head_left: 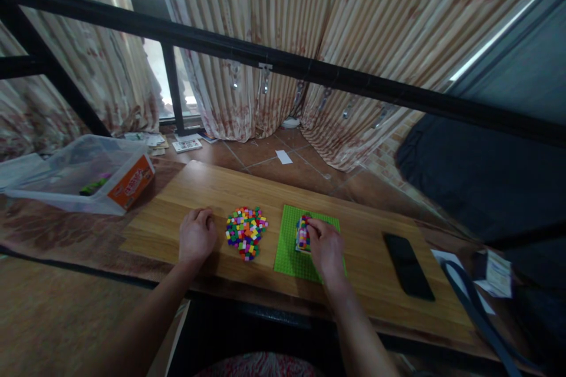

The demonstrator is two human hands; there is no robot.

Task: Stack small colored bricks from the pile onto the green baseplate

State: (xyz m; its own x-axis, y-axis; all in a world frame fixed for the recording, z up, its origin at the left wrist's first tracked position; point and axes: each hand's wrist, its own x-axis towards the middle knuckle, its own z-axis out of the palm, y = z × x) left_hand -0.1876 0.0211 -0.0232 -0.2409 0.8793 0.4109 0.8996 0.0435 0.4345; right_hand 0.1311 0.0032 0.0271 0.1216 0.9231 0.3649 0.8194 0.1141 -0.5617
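Observation:
On the green studded baseplate [290,260] stands a small structure of multicoloured toy bricks [303,237]. My right hand [326,246] reaches over it from the right, thumb and index finger pinched at its upper end on a small toy brick that the fingertips mostly cover. Part of the structure is hidden behind this hand. To the left of the baseplate, a pile of tiny bricks in many colours [246,232] lies loose on the wood. My left hand [197,235] rests on the board left of the pile, its fingers curled in, and nothing shows in them.
The wooden board [212,182] carries a black phone [408,266] at its right. A clear plastic bin [75,174] with an orange label stands left. A dark metal rail [239,47] crosses beyond the board, before striped curtains [283,6]. A grey strap [481,318] lies at right.

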